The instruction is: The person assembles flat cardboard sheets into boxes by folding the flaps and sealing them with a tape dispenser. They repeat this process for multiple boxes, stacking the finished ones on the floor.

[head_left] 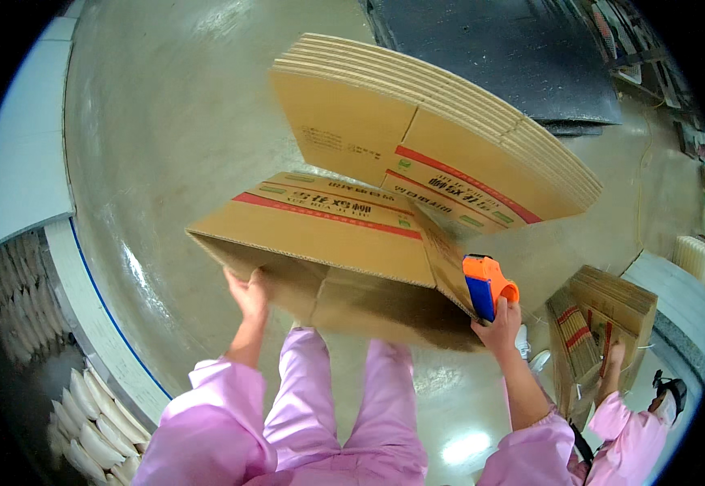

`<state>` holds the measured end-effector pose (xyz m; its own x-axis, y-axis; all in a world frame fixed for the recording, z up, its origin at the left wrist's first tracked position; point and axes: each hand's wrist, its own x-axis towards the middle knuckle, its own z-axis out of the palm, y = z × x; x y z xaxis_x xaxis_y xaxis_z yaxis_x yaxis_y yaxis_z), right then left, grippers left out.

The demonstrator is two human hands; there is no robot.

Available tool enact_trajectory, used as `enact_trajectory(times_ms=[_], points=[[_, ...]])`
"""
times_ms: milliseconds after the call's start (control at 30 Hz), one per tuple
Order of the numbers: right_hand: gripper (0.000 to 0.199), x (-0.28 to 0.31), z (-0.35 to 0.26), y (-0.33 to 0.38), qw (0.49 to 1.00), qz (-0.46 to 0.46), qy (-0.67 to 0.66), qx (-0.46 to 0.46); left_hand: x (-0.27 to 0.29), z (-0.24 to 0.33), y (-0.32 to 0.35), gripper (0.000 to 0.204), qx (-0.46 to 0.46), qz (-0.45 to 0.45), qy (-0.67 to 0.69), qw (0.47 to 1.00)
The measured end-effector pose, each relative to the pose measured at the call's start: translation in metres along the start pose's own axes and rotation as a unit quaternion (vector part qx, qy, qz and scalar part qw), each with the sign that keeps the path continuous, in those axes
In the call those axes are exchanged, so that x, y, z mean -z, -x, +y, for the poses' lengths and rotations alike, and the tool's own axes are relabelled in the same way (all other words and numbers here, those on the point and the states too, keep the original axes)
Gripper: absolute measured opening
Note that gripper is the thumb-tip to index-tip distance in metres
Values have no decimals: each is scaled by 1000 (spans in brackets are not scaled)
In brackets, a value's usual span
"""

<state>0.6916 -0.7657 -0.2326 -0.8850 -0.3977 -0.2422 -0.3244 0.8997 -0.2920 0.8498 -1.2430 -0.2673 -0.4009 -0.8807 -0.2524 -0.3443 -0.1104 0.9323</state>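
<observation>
glossy floor [166,121] | left hand [249,293] raised, gripping carton [320,235] edge | right hand [500,324] clutching tape dispenser [486,285]

Opened carton [328,235] in front of person, left hand [249,293] under its left edge, right hand [500,324] with tape dispenser [489,285] at its right end. Flat carton stack [450,138] behind it. Co-worker's boxes [604,316] at right.
</observation>
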Motion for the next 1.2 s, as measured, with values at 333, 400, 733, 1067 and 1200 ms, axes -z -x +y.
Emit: enact_trajectory(times_ms=[333,400,733,1067,1200], points=[[55,-99,-231,1,948,146,-7,-283,152,12,-122,74,-112,-292,-363,878],[56,-133,-268,6,937,175,16,-302,143,-14,-130,77,-131,-301,-363,872],[57,-281,-338,-4,977,154,45,-139,91,-137,-124,102,-108,-403,-535,734],[37,-259,-324,-8,994,-11,-104,-31,213,-76,-127,97,-139,-814,-499,264],[37,-138,-342,-21,958,2,-269,102,160,-49,-171,70,9,-853,-432,293]])
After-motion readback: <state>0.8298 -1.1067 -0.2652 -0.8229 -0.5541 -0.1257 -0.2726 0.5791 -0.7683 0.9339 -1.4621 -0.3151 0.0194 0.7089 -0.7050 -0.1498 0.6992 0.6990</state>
